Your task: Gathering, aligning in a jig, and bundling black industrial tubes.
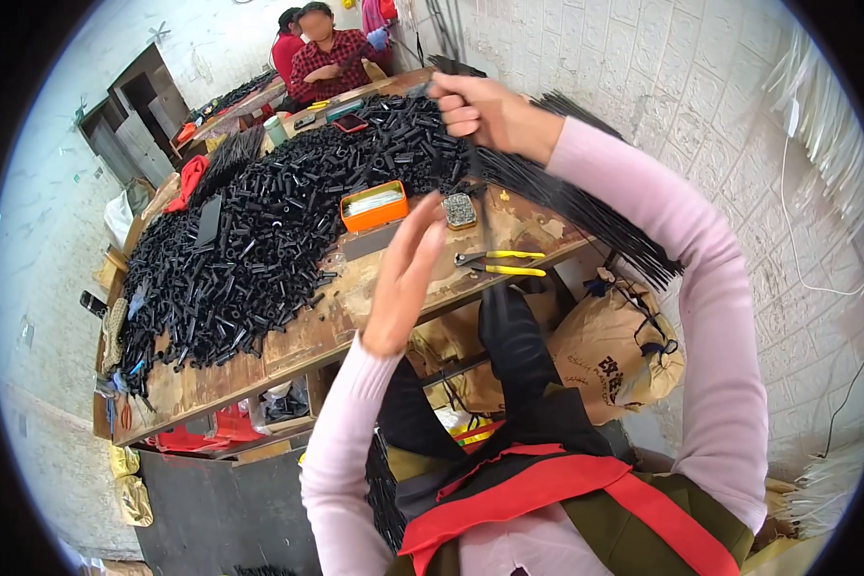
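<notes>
My left hand point(408, 283) is held over the near part of the wooden table point(269, 357), fingers stretched out and nothing seen in it. Farther off and to the right, my right hand point(485, 113) is raised with its fingers curled closed. Thin dark strands, smeared by motion, show above and below this hand; what it grips is not clear. Close to my left hand stand an orange box point(363, 221) of thin pale pieces and a small tin point(460, 211) of small metal parts. Yellow-handled pincers point(504, 262) lie at the table's near edge.
A large heap of short black tubes point(245, 250) covers the table's left and middle. Black rods point(586, 206) lie in a bundle at the right. A phone point(349, 123) rests on the heap. A brown sack point(614, 350) stands under the table; two people point(331, 62) are at the back.
</notes>
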The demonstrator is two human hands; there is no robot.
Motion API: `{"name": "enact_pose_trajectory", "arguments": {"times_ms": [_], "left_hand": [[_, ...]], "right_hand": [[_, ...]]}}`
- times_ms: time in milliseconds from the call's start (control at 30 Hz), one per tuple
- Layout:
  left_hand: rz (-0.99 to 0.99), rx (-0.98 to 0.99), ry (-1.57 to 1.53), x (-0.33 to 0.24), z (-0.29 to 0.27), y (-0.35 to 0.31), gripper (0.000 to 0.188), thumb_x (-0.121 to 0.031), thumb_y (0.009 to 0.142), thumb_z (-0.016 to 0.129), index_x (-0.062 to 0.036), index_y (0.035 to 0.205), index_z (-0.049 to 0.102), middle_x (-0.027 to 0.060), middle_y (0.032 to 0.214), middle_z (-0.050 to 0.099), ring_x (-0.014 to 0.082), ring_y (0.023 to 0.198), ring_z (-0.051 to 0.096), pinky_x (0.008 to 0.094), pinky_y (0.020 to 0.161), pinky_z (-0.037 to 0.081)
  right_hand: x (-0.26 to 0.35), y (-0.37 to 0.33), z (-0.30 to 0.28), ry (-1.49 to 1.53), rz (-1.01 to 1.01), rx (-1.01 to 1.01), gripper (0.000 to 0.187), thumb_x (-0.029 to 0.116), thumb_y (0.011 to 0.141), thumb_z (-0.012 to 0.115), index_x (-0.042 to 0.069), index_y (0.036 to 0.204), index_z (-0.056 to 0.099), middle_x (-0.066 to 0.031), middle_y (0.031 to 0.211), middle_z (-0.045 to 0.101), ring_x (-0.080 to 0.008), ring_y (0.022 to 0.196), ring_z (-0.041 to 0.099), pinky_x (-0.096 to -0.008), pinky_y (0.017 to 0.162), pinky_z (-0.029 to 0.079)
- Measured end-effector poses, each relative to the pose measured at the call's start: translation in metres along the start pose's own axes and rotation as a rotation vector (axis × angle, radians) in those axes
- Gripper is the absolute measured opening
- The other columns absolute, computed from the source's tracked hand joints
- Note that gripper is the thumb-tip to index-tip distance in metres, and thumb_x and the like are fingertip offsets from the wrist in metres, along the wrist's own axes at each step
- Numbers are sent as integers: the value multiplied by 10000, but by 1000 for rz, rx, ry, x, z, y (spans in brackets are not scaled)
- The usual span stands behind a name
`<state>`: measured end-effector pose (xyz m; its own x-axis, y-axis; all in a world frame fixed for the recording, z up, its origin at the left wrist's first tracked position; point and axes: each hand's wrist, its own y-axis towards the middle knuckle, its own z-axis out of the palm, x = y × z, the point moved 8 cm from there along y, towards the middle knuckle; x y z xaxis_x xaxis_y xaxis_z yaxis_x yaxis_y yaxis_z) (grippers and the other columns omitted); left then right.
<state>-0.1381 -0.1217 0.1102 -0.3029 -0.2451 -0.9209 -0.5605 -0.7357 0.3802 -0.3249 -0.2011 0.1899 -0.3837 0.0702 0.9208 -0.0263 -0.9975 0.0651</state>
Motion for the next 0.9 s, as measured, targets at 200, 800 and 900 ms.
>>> {"name": "enact_pose_trajectory", "arguments": {"times_ms": [200,800,900], "left_hand": [[-444,282,-565,5,66,-14,604,-226,1034,544,-133,1539,226,163,1119,665,265,931,701,392,800,583],[-127,-289,178,15,-15,-4,657,-138,889,742,-105,1471,440,54,988,616,115,733,623,243,579,489],[21,-308,517,28,-55,11,452,-151,880,758,-64,1302,619,58,991,615,135,729,625,261,650,509]], "right_hand": [[-1,-56,67,-166,-266,9,292,305,1027,560,17,995,528,44,637,412,-50,470,364,-235,425,319],[1,-52,27,-576,-279,124,319,319,986,620,37,1113,543,-81,908,685,-164,794,706,-277,656,572],[-10,-46,26,-552,-141,181,392,327,995,606,24,1222,503,-120,1060,667,-194,909,703,-287,683,582]]}}
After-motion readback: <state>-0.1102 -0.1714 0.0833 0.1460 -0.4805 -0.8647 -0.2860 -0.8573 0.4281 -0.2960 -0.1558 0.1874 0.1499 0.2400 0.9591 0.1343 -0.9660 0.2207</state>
